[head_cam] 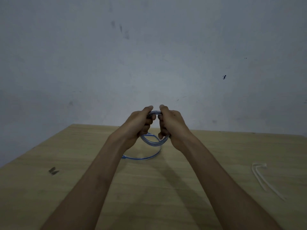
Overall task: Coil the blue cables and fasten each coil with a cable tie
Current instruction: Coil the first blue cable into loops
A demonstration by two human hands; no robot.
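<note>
Coil: blue cable (153,143) wound into a small ring of several turns. It is held upright between my two hands, lifted clear of the surface (166,193).
Left hand: my left hand (139,124) is clenched round the ring's left side, thumb laid over the top arc.
Right hand: my right hand (172,124) grasps the right side, fingers curled through the ring. Its thumb is on top and close to the left thumb.
Loose tail: loose tail (146,157) drops from the bottom of the ring and lies on the surface below my hands in one wide curve. It runs out of sight behind my left forearm.
Step in hand: coiling, and I judge it nearly done, with the last stretch not yet wound in.
Next move: keep one hand clamped so the turns don't spring apart. Feed the tail round with the other hand, matching the loop size.
Cable ties: cable ties (264,178), pale and blurred, lie on the surface well off to the right of my right hand, nearer to me. I cannot tell the count.
After that: I would need a free hand to fetch a tie, so the ring must hold in a single grasp.
Backdrop: bare grey wall (149,55) beyond my hands.
</note>
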